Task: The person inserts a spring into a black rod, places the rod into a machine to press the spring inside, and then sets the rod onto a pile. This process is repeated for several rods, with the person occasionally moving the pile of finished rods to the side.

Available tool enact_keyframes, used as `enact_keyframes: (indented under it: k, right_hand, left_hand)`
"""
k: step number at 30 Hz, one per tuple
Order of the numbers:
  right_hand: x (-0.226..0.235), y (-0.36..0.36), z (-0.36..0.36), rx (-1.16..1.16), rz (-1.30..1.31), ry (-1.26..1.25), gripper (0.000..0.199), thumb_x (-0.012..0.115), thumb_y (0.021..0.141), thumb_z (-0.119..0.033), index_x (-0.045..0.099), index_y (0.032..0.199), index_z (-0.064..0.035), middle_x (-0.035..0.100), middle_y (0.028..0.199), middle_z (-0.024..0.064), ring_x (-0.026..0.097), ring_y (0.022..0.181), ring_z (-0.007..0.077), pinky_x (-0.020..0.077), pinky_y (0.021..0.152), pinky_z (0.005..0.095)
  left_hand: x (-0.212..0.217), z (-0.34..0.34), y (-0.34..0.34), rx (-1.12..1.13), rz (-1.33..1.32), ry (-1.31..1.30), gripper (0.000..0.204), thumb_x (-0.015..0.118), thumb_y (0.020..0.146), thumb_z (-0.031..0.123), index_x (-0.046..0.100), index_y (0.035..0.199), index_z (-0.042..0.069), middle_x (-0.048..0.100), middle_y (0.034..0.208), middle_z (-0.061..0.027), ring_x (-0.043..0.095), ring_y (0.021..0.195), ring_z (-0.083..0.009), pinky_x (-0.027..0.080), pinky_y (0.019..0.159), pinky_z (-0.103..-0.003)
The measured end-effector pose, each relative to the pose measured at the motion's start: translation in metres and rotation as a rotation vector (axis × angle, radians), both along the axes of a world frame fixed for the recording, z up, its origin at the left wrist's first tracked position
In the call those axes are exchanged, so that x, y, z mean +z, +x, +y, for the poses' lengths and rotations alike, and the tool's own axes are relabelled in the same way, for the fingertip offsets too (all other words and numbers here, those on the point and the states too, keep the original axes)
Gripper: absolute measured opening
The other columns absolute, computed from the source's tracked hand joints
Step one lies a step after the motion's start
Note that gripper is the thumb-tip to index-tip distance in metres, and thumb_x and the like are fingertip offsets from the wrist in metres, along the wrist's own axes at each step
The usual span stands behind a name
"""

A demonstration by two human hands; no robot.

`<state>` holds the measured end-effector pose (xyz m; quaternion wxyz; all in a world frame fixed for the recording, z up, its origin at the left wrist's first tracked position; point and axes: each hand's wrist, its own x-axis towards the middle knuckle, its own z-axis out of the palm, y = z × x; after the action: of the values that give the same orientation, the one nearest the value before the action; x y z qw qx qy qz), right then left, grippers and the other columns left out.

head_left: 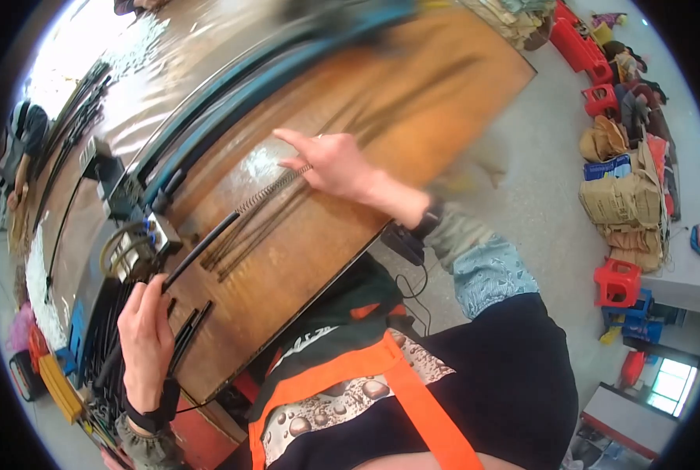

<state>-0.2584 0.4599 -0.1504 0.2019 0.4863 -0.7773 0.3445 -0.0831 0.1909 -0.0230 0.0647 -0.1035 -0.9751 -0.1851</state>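
A thin black tube [201, 249] slants over the wooden tabletop [287, 243]. My left hand [145, 329] is closed on its lower left end, fingers pressed against it. From the tube's upper right end runs a metal coil spring [268, 193]. My right hand [338, 164] pinches the spring's far end, its index finger pointing out to the left. Whether the spring sits inside the tube or only meets its end, I cannot tell. Beside my left hand stands a small metal fixture [134, 251] with blue fittings and a looped hose.
Long blue-black rails [232, 110] cross the table beyond my hands. Black rods [189, 333] are bunched beside my left hand. Another person [25, 145] is at the far left. Red stools [618, 283] and brown sacks [620, 200] stand at right.
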Motion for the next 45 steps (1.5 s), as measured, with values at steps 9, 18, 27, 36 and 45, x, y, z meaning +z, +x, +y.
enact_keyframes:
  k: [9, 18, 27, 36, 45]
  right_hand:
    - [0.019, -0.050, -0.005, -0.156, 0.050, -0.120, 0.058, 0.073, 0.080, -0.032, 0.055, 0.133, -0.0161, 0.069, 0.106, 0.0098, 0.065, 0.068, 0.0258, 0.0532, 0.060, 0.0380]
    - [0.028, -0.007, -0.035, -0.106, -0.132, 0.205, 0.058, 0.078, 0.075, -0.034, 0.060, 0.126, -0.0149, 0.068, 0.091, 0.0083, 0.063, 0.073, 0.0237, 0.0519, 0.064, 0.0351]
    - [0.022, 0.003, -0.059, 0.170, -0.215, -0.154, 0.036, 0.073, 0.082, -0.032, 0.069, 0.112, -0.0120, 0.061, 0.073, 0.0045, 0.059, 0.072, 0.0194, 0.0493, 0.064, 0.0345]
    - [0.048, 0.013, -0.072, 0.143, -0.033, -0.202, 0.033, 0.069, 0.086, -0.030, 0.069, 0.112, -0.0094, 0.064, 0.078, 0.0040, 0.060, 0.072, 0.0202, 0.0487, 0.061, 0.0327]
    - [0.016, -0.054, -0.091, 0.003, 0.136, -0.226, 0.022, 0.069, 0.085, -0.020, 0.068, 0.106, -0.0121, 0.065, 0.076, 0.0074, 0.060, 0.061, 0.0229, 0.0471, 0.056, 0.0358]
  left_hand:
    - [0.022, 0.019, -0.052, -0.002, 0.088, -0.335, 0.034, 0.062, 0.086, 0.005, 0.062, 0.120, 0.009, 0.049, 0.072, -0.0107, 0.055, 0.067, -0.0283, 0.045, 0.059, -0.039]
    - [0.006, -0.002, -0.027, -0.003, 0.139, -0.298, 0.034, 0.064, 0.084, 0.005, 0.065, 0.117, 0.012, 0.047, 0.069, -0.0094, 0.054, 0.065, -0.0266, 0.043, 0.057, -0.038]
    - [-0.003, -0.027, 0.003, 0.077, 0.168, -0.274, 0.033, 0.065, 0.081, 0.002, 0.065, 0.113, 0.010, 0.047, 0.070, -0.0095, 0.053, 0.065, -0.0261, 0.043, 0.057, -0.038]
    - [-0.002, -0.043, 0.020, 0.206, 0.183, -0.169, 0.030, 0.065, 0.081, -0.001, 0.063, 0.111, 0.007, 0.046, 0.071, -0.0113, 0.052, 0.064, -0.0286, 0.043, 0.057, -0.038]
    - [0.029, -0.101, 0.023, 0.300, 0.413, -0.169, 0.021, 0.060, 0.089, 0.000, 0.060, 0.110, 0.003, 0.058, 0.087, -0.0161, 0.058, 0.072, -0.0328, 0.046, 0.063, -0.038]
